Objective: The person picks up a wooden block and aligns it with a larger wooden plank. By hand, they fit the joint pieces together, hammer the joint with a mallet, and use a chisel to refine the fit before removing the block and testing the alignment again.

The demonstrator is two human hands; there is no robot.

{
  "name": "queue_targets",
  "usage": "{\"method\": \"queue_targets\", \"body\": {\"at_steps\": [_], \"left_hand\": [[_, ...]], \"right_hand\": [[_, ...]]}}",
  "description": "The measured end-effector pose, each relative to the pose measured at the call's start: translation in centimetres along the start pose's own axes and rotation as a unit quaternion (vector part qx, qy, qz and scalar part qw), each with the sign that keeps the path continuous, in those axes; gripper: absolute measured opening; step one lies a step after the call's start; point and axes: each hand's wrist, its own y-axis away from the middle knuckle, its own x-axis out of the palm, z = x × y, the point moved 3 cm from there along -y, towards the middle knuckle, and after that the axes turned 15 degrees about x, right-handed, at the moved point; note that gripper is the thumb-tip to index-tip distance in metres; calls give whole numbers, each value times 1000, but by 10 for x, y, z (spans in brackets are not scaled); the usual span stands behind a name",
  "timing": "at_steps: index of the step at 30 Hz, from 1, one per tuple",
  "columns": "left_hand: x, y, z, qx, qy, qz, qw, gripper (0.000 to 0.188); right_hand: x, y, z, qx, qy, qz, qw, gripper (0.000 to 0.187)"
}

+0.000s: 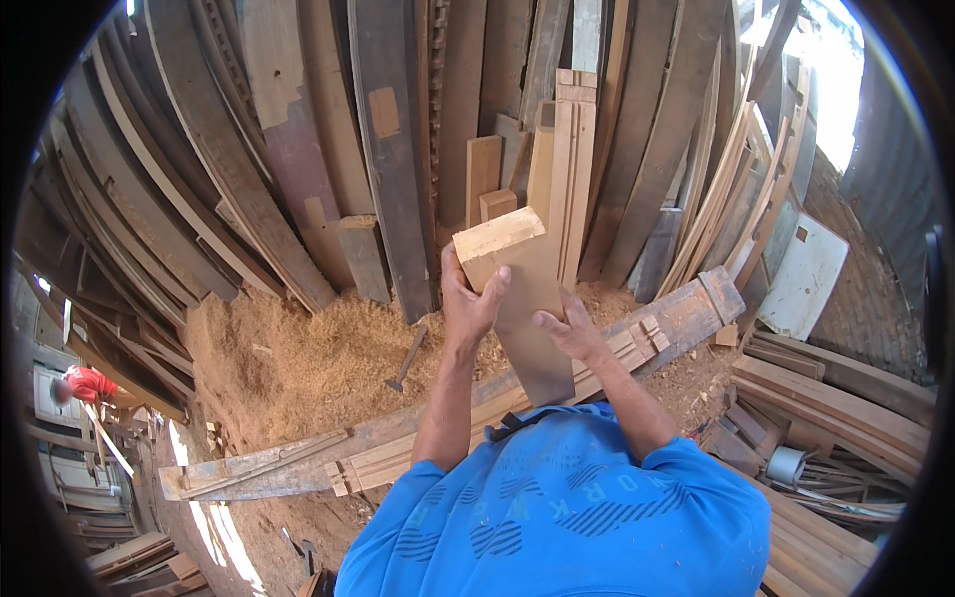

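A thick wooden plank (pixel 529 308) is held up in front of my chest, its pale cut end tilted away from me. My left hand (pixel 471 300) wraps the plank's left edge near that end, thumb lying on the broad face. Lower down on the opposite edge, my right hand (pixel 572 328) grips it with the thumb across the face. The plank's near end reaches down to my blue shirt. Beneath it lies a long worn workbench board (pixel 269 476) carrying grooved wooden strips (pixel 398 460).
Tall boards (pixel 388 149) lean along the far side. Sawdust and shavings (pixel 288 348) cover the ground, with a hammer-like tool (pixel 408 360) lying on them. Stacked planks (pixel 836 408) and a white cylinder (pixel 786 465) sit at right. Far left, a person in red (pixel 90 385) bends over.
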Motion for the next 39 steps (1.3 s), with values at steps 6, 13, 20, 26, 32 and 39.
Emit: {"method": "queue_targets", "body": {"at_steps": [6, 13, 20, 26, 32, 39], "left_hand": [[-20, -15, -9, -19, -31, -125, 992, 53], [-71, -5, 15, -12, -10, -175, 984, 60], [-117, 17, 5, 6, 50, -315, 948, 60], [-209, 68, 14, -68, 186, -286, 938, 35], [-220, 139, 54, -207, 252, -235, 916, 18], [-194, 148, 41, -321, 245, -181, 897, 51]], "right_hand": [[18, -5, 6, 44, 42, -9, 998, 82], [40, 4, -10, 36, 31, 31, 998, 81], [37, 23, -96, 151, 122, 127, 973, 69], [-14, -28, -33, 146, 259, 221, 929, 64], [-60, -40, -17, 195, 406, 256, 855, 76], [-84, -19, -46, 323, 412, 285, 803, 87]]}}
